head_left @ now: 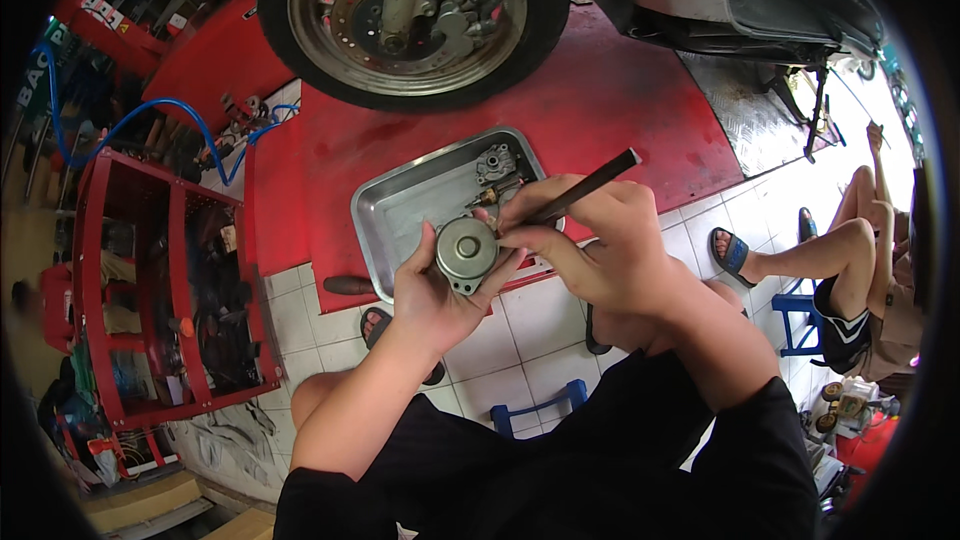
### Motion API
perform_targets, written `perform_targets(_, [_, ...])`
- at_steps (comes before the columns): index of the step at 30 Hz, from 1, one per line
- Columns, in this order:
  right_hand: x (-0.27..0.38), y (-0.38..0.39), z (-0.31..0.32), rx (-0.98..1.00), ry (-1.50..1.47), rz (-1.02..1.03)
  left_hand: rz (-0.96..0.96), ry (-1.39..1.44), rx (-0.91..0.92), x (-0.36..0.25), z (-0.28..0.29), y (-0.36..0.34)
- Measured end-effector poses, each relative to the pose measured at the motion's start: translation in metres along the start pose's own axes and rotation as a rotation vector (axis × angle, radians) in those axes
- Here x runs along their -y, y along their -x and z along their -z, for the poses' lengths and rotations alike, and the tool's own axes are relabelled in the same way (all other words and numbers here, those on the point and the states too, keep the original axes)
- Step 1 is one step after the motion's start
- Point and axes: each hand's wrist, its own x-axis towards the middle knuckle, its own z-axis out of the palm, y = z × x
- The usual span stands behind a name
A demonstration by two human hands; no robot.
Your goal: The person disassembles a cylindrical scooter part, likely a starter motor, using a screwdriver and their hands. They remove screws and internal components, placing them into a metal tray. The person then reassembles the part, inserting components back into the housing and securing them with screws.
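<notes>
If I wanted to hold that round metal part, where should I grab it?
Probably by its rim, from underneath, as the left hand does: the round part lies flat face up, so cupping it leaves the face free for the dark tool in the right hand.

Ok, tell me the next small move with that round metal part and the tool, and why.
Probably steady the round metal part in the left hand and ease the dark tool along its edge, since the right hand already has the tip at its rim, above the metal tray.
</notes>
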Motion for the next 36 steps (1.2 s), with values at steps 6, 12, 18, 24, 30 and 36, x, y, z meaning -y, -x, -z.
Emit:
perform_targets(6, [0.011, -0.006, -0.007, -0.092, -0.105, -0.064, 0.047, -0.019, 0.123, 0.002, 0.007, -0.001])
perform_targets(12, [0.006, 0.003, 0.007, 0.043, 0.033, -0.032, 0.023, -0.064, 0.09, 0.002, 0.008, -0.002])
perform_targets(18, [0.013, -0.001, -0.008, -0.094, -0.032, -0.027, 0.078, 0.004, 0.165, 0.003, 0.005, -0.001])
perform_targets(24, [0.01, -0.001, 0.002, -0.09, 0.077, 0.046, 0.001, -0.218, 0.037, 0.004, 0.006, -0.004])
perform_targets(30, [0.004, 0.001, -0.017, -0.161, -0.14, -0.008, 0.032, -0.127, 0.039, 0.005, -0.001, -0.002])
perform_targets(36, [0.008, 0.001, -0.006, -0.03, -0.009, -0.074, 0.021, -0.167, 0.036, 0.005, 0.009, -0.002])
